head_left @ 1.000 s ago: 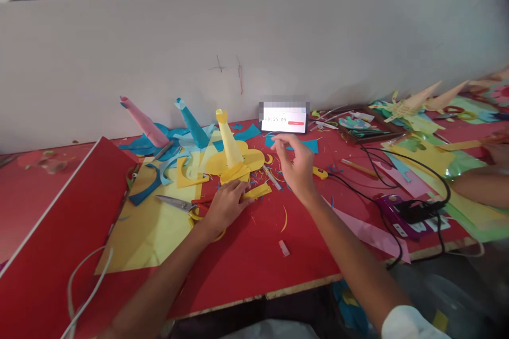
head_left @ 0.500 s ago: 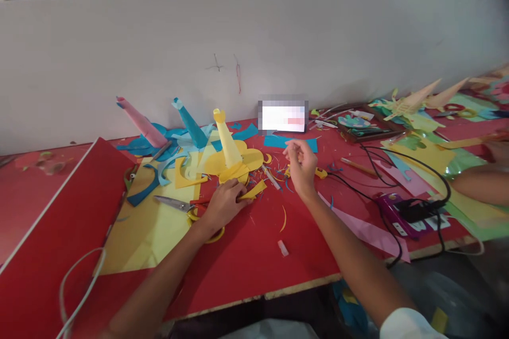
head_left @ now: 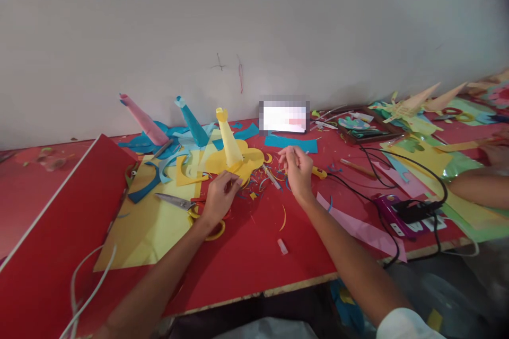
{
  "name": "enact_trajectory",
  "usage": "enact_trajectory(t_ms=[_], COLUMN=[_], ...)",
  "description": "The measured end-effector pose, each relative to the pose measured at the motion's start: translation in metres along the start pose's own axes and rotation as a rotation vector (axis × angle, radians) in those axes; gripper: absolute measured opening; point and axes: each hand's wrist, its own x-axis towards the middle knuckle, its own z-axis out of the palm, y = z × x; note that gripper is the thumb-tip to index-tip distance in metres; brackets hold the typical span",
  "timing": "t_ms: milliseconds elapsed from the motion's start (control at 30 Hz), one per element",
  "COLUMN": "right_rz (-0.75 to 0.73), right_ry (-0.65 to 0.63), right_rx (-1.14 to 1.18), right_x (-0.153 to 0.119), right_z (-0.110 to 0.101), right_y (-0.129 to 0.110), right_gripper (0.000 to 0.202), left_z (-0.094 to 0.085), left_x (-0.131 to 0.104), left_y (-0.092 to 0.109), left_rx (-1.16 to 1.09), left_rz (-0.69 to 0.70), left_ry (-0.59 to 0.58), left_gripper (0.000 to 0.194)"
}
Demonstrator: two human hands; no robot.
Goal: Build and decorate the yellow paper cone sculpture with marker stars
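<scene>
A yellow paper cone (head_left: 229, 143) stands tilted on a yellow petal-shaped paper base (head_left: 252, 156). My left hand (head_left: 220, 193) is at the near edge of this base, its fingers closed; what lies between the fingertips is too small to make out. To the right, my right hand (head_left: 299, 169) is raised over the table with its fingers curled together, near a yellow glue gun (head_left: 319, 172). Whether the right fingers pinch anything is hidden. Scissors (head_left: 175, 201) with red and yellow handles lie beside my left wrist.
Blue (head_left: 193, 126) and pink (head_left: 145, 121) paper cones stand at the left. A lit phone (head_left: 284, 116) leans at the wall. Black cables and a purple power box (head_left: 393, 214) lie right. Another person's arm (head_left: 477, 188) reaches in at the right edge.
The yellow strip by my left hand is no longer visible there, and this hand has shifted slightly left and turned. My right hand has moved slightly down, still with curled fingers.
</scene>
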Motion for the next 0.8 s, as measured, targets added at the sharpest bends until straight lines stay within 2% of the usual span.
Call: enact_trajectory(t_ms=[167, 233, 367, 633, 800], right_rz=[0.265, 0.329, 0.351, 0.41, 0.37], right_ry=[-0.168, -0.243, -0.384, -0.256, -0.293], right_rx=[0.237, 0.286, 0.318, 0.437, 0.423], right_x=[-0.03, -0.041, -0.052, -0.051, -0.051], right_z=[0.02, 0.03, 0.043, 0.045, 0.045], right_y=[-0.011, -0.012, -0.01, -0.009, -0.009], right_gripper=[0.065, 0.063, 0.051, 0.036, 0.032], left_z=[-0.003, -0.002, 0.0, 0.007, 0.008], left_x=[0.002, 0.001, -0.002, -0.007, -0.007], left_y=[0.007, 0.01, 0.014, 0.013, 0.011], left_rx=[-0.195, -0.26, -0.303, -0.28, -0.258], left_rz=[-0.117, -0.136, -0.154, -0.106, -0.105], left_ry=[0.171, 0.194, 0.179, 0.135, 0.089], left_gripper=[0.035, 0.038, 0.039, 0.033, 0.033])
